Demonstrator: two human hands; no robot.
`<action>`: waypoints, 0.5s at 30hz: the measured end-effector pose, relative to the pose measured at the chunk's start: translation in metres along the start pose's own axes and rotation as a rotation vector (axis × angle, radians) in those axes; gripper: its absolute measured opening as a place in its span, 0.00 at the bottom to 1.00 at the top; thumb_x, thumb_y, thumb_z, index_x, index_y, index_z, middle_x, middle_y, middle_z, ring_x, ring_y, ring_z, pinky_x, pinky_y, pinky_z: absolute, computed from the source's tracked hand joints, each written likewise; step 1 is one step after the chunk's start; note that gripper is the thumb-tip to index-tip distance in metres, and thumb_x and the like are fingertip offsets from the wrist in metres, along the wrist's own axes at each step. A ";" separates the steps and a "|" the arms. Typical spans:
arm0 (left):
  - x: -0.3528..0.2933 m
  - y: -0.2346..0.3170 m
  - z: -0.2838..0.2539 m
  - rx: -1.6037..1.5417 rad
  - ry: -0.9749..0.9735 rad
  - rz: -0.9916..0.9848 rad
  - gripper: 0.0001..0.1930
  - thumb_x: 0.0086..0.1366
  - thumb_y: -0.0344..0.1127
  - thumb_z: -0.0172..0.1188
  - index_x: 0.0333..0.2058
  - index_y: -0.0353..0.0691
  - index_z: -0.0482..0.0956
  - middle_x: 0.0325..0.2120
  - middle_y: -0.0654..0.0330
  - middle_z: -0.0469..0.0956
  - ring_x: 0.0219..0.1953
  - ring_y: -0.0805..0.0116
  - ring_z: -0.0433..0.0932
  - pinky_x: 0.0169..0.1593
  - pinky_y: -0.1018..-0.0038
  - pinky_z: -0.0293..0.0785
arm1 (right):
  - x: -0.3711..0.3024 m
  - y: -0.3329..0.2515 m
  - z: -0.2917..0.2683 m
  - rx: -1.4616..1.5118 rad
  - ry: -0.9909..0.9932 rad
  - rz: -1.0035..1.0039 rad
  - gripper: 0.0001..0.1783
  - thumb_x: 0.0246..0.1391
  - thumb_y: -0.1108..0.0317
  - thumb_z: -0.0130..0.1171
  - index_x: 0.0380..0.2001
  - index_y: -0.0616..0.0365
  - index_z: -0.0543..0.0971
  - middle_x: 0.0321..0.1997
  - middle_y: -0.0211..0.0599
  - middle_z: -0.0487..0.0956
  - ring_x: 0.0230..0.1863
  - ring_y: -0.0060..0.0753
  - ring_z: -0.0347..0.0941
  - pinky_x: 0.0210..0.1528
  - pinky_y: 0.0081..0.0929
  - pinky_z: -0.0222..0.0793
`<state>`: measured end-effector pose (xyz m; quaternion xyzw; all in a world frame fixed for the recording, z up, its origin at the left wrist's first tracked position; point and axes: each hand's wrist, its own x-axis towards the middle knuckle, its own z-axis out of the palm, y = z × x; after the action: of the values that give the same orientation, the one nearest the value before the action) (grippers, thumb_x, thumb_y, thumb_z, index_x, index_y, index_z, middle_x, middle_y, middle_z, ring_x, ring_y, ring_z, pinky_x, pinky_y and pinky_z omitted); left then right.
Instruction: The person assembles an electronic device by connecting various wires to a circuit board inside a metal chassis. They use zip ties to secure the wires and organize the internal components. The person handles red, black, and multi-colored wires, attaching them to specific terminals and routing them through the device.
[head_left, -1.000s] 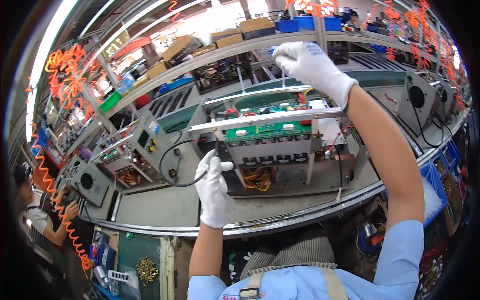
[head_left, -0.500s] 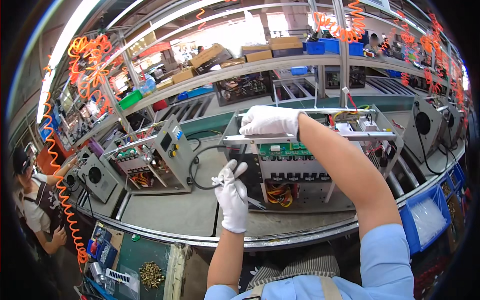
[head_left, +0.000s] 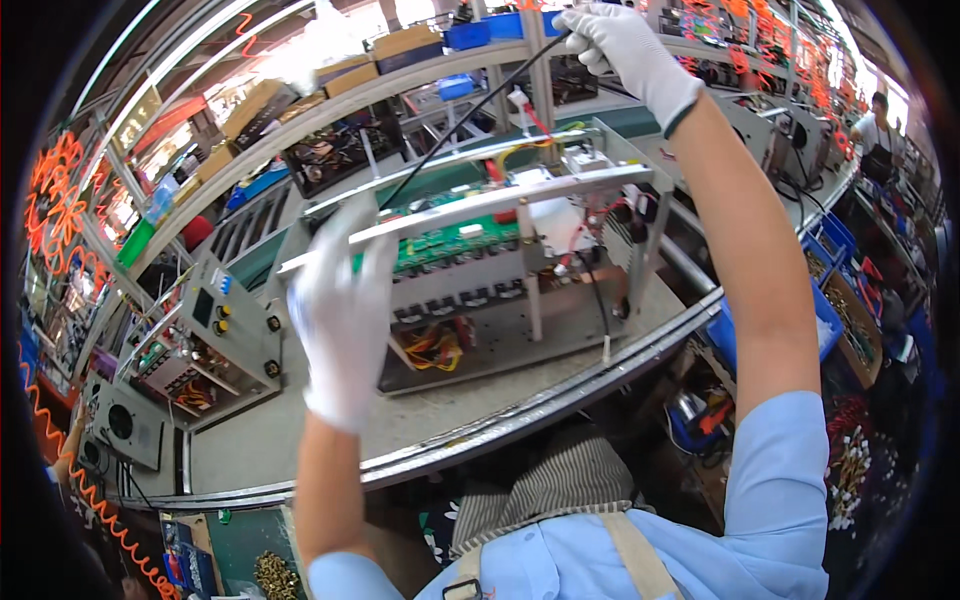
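My right hand [head_left: 622, 52], in a white glove, is raised high beyond the open chassis, fingers pinched on a black cable [head_left: 480, 103]. The cable stretches taut down and left, over the green circuit board [head_left: 470, 232], toward my left hand. Also gloved in white, my left hand [head_left: 345, 310] is at the left end of the chassis; motion smears its fingers. A metal rail [head_left: 530, 200] spans the front top of the grey chassis [head_left: 490, 365]. Yellow and red wires [head_left: 435, 345] bunch low inside it. Another black cable [head_left: 598, 295] hangs at its right side, ending in a pale tip.
A second open unit [head_left: 215, 340] with yellow knobs stands to the left, beside a grey unit with a round fan [head_left: 122, 420]. Blue bins [head_left: 830, 240] line the right. A metal edge [head_left: 540, 402] borders the line. Brass screws [head_left: 275, 575] lie at lower left.
My right hand has left the top rail and risen, now with the black cable pulled taut. My left hand has moved up to the chassis's left end. The view has turned right.
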<state>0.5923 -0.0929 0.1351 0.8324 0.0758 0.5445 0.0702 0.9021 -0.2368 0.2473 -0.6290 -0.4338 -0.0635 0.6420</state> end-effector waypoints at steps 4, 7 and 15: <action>0.085 0.041 0.044 0.096 -0.111 0.127 0.27 0.63 0.42 0.58 0.59 0.40 0.68 0.41 0.48 0.80 0.43 0.51 0.80 0.46 0.66 0.74 | -0.059 -0.054 -0.027 0.301 -0.220 0.035 0.10 0.60 0.65 0.56 0.35 0.60 0.79 0.20 0.26 0.73 0.16 0.17 0.65 0.18 0.17 0.60; 0.105 0.063 0.092 -0.013 -0.414 0.107 0.22 0.63 0.39 0.56 0.56 0.44 0.72 0.29 0.50 0.82 0.35 0.54 0.82 0.37 0.64 0.75 | -0.078 -0.039 -0.050 0.118 -0.245 -0.133 0.09 0.59 0.67 0.54 0.31 0.60 0.80 0.20 0.26 0.73 0.17 0.15 0.66 0.19 0.15 0.60; 0.095 -0.056 0.067 -0.004 -0.624 -0.134 0.17 0.68 0.33 0.51 0.51 0.31 0.75 0.31 0.63 0.73 0.32 0.71 0.68 0.36 0.76 0.65 | -0.128 0.005 -0.025 0.481 0.060 0.161 0.15 0.53 0.62 0.60 0.39 0.60 0.78 0.30 0.37 0.81 0.38 0.29 0.79 0.43 0.31 0.73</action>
<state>0.6886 -0.0211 0.1827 0.9522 0.1042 0.2573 0.1272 0.8382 -0.3170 0.1665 -0.4886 -0.3654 0.0742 0.7888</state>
